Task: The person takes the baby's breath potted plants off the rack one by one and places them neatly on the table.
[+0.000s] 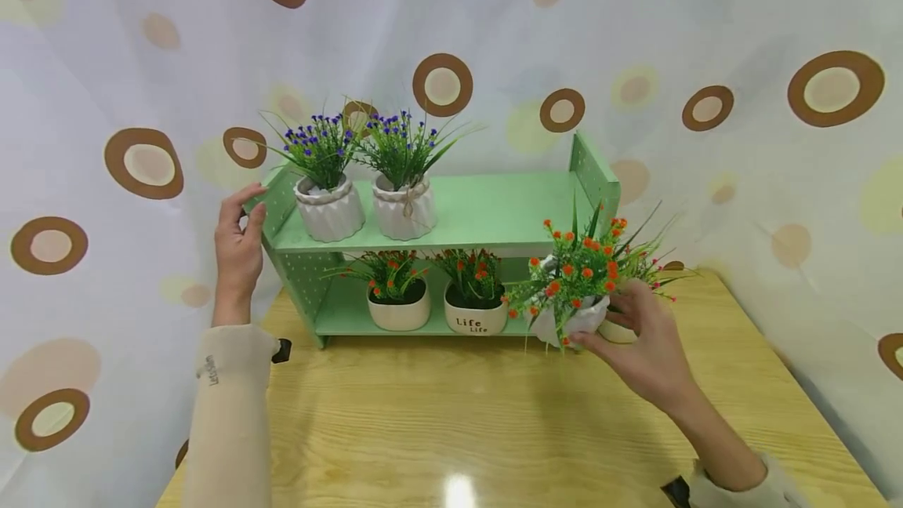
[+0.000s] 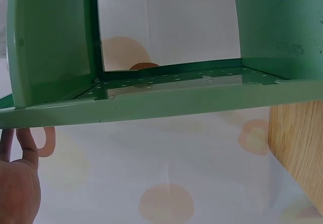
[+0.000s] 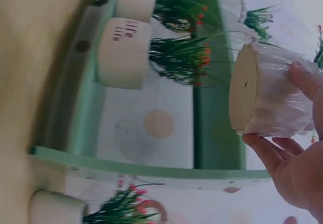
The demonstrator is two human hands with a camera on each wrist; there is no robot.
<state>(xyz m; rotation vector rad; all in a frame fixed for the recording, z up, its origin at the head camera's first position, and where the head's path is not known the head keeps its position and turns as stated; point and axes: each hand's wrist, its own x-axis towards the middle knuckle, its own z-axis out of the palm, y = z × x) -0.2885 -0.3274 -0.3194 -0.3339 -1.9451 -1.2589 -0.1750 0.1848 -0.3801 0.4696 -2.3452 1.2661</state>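
Observation:
My right hand (image 1: pixel 645 343) grips a white ribbed flowerpot (image 3: pixel 272 90) with orange flowers (image 1: pixel 585 269), fingers and thumb on opposite sides. The pot is tilted, held off the table in front of the shelf's right end; its round base shows in the right wrist view. My left hand (image 1: pixel 238 245) rests fingertips against the outer left side of the green two-tier shelf (image 1: pixel 494 206). Two white pots of purple flowers (image 1: pixel 331 214) (image 1: pixel 404 210) stand on the upper tier, at its left. Two cream pots with red-orange flowers (image 1: pixel 400 313) (image 1: pixel 476 319) stand on the lower tier.
Beside the shelf's right end, a cream pot of pink flowers (image 3: pixel 58 209) stands on the wooden table (image 1: pixel 437 414), partly hidden by my right hand in the head view. A dotted curtain (image 1: pixel 494 14) hangs behind and at both sides.

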